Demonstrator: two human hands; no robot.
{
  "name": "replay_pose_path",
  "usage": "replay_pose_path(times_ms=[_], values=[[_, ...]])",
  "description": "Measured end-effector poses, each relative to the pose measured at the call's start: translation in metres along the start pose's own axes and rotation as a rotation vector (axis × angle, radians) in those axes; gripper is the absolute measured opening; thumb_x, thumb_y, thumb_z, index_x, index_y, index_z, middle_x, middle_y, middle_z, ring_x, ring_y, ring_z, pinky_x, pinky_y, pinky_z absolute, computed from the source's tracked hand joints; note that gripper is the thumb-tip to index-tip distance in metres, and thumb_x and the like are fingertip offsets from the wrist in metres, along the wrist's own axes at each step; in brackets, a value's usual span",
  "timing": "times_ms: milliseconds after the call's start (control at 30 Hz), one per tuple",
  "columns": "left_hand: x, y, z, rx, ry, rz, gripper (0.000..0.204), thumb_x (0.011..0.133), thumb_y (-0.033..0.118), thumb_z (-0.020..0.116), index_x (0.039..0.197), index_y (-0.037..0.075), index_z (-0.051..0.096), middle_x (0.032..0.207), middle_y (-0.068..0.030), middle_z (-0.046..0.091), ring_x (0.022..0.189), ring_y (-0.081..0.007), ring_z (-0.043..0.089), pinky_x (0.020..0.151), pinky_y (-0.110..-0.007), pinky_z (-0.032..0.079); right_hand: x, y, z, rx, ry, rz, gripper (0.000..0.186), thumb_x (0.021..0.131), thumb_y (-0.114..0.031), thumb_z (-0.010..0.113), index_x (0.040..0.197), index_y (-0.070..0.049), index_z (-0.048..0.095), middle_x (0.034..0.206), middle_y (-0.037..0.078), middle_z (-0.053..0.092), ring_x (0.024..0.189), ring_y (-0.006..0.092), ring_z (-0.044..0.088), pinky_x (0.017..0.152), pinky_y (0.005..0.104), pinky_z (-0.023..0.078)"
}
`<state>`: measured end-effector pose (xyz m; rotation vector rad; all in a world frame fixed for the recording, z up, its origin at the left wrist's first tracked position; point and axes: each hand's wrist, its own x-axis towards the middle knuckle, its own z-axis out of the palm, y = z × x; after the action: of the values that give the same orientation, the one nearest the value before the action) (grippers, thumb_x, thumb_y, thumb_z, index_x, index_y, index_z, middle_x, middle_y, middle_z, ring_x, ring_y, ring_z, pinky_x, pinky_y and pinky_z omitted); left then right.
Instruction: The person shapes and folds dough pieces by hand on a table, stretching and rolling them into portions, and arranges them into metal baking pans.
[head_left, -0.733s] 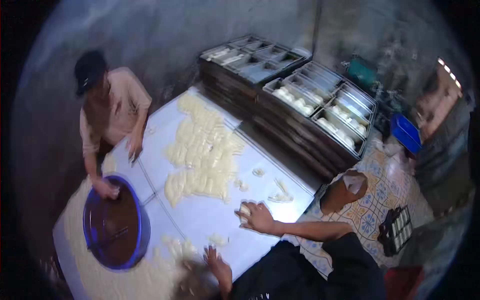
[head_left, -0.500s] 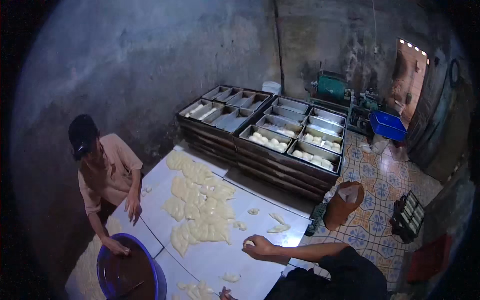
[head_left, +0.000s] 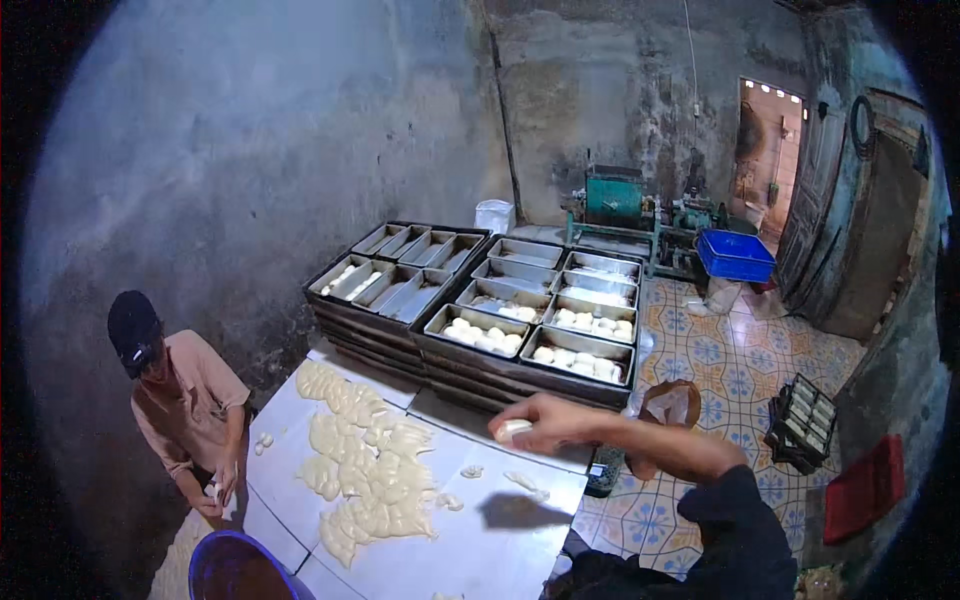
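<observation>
My right hand (head_left: 550,420) is raised over the back right of the white tiled table (head_left: 270,500), its fingers wrapped round a pale dough ball (head_left: 514,429). It is just in front of the stacked trays of metal pans (head_left: 565,358), several of which hold dough balls. A large mass of soft dough (head_left: 370,455) lies spread on the tiles, with small scraps (head_left: 525,485) to its right, below my hand's shadow. My left hand is not in view.
A co-worker (head_left: 185,400) stands left, hands close together over white dough, behind a blue tub (head_left: 240,560). A paper sack (head_left: 665,405), pan stack (head_left: 802,420) and red crate (head_left: 862,485) stand on the patterned floor. Behind are green machinery (head_left: 615,205) and blue crates (head_left: 735,255).
My right hand has risen from the table toward the pans with the dough ball. My left hand has left the view. The co-worker's hands have come together. The camera has tilted up.
</observation>
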<state>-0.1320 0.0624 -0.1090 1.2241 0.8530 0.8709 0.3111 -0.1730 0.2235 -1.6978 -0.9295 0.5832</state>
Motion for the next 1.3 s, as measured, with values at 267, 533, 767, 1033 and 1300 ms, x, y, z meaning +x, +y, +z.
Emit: replay_pose_path(times_ms=[267, 533, 767, 1033, 1300], values=[[0.004, 0.015, 0.015, 0.304, 0.231, 0.075, 0.034, 0.100, 0.021, 0.044, 0.092, -0.008, 0.059, 0.084, -0.0169, 0.063, 0.076, -0.0248, 0.060, 0.061, -0.031, 0.051, 0.178, 0.017, -0.162, -0.198, 0.218, 0.050, 0.048, 0.086, -0.048, 0.063, 0.106, -0.005, 0.068, 0.079, 0.004, 0.064, 0.071, 0.0115, 0.055, 0.065, 0.0286, 0.047], [-0.045, 0.085, 0.186, 0.216, 0.096, -0.010, 0.048, 0.099, 0.040, 0.045, 0.092, -0.004, 0.062, 0.074, -0.0092, 0.062, 0.047, -0.0139, 0.044, 0.054, -0.029, 0.045, 0.294, 0.130, -0.208, -0.325, 0.196, 0.147, 0.075, 0.088, -0.067, 0.043, 0.103, 0.003, 0.065, 0.097, 0.019, 0.066, 0.092, 0.0273, 0.063, 0.081, 0.0404, 0.048], [-0.036, 0.076, 0.249, 0.262, -0.059, 0.253, 0.036, 0.096, 0.024, 0.053, 0.119, -0.004, 0.051, 0.083, -0.0102, 0.064, 0.067, -0.0219, 0.061, 0.078, -0.038, 0.053, 0.268, 0.115, -0.216, -0.681, 0.304, -0.112, 0.063, 0.077, -0.009, 0.060, 0.136, -0.002, 0.038, 0.127, 0.030, 0.049, 0.108, 0.0457, 0.054, 0.096, 0.0448, 0.044], [-0.034, 0.156, 0.324, -0.245, 0.032, -0.092, 0.029, 0.094, 0.016, 0.046, 0.094, -0.003, 0.068, 0.088, -0.0170, 0.062, 0.074, -0.0275, 0.059, 0.090, -0.044, 0.050, 0.036, -0.019, -0.061, -0.421, -0.402, -0.791, 0.040, 0.081, -0.003, 0.054, 0.122, -0.003, 0.053, 0.126, 0.022, 0.047, 0.115, 0.0329, 0.050, 0.093, 0.0419, 0.045], [0.005, 0.159, 0.325, -1.067, -0.550, -0.345, 0.083, 0.088, 0.070, 0.037, 0.150, 0.016, 0.023, 0.148, -0.0246, 0.027, 0.130, -0.0415, 0.035, 0.108, -0.054, 0.027, -0.022, 0.107, 0.116, -0.059, -0.151, -0.297, 0.034, 0.085, -0.012, 0.063, 0.118, -0.005, 0.062, 0.117, 0.020, 0.052, 0.106, 0.0330, 0.052, 0.091, 0.0405, 0.044]])
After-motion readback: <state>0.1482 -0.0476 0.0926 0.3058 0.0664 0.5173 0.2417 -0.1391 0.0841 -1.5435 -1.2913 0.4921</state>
